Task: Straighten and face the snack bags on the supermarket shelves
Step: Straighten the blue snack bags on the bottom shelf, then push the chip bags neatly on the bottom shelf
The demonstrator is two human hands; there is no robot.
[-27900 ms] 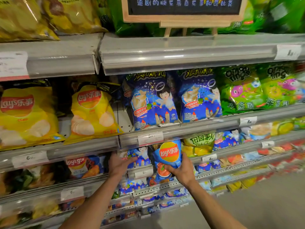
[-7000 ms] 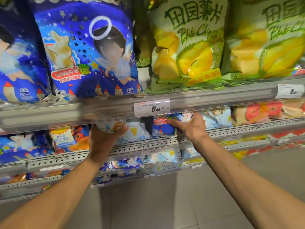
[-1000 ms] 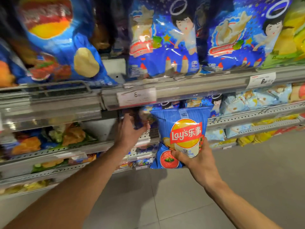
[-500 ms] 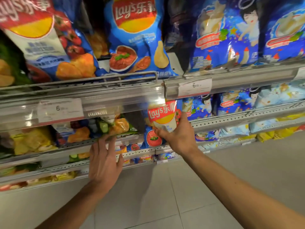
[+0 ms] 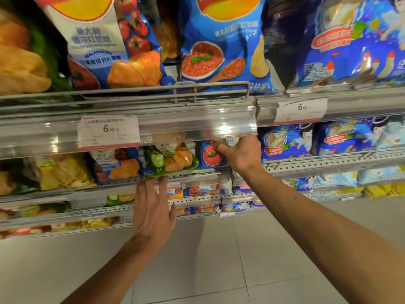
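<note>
My right hand grips a small blue Lay's tomato bag that stands on the lower shelf, just under the price rail above; my hand and that rail hide the bag's top. My left hand lies flat with straight fingers against the front edge of that lower shelf, fingertips just under a green cucumber chip bag. A blue-and-white tomato chip bag stands left of the green one.
Large Lay's bags and a blue cartoon-angel bag fill the upper shelf behind a wire fence. Price tags sit in the clear rail. Small blue angel bags stand to the right. More shelves run below; grey floor tiles underneath.
My right hand has pushed the blue Lay's bag further back onto the lower shelf, under the rail. My left hand has moved right along the shelf edge. The view has moved closer.
</note>
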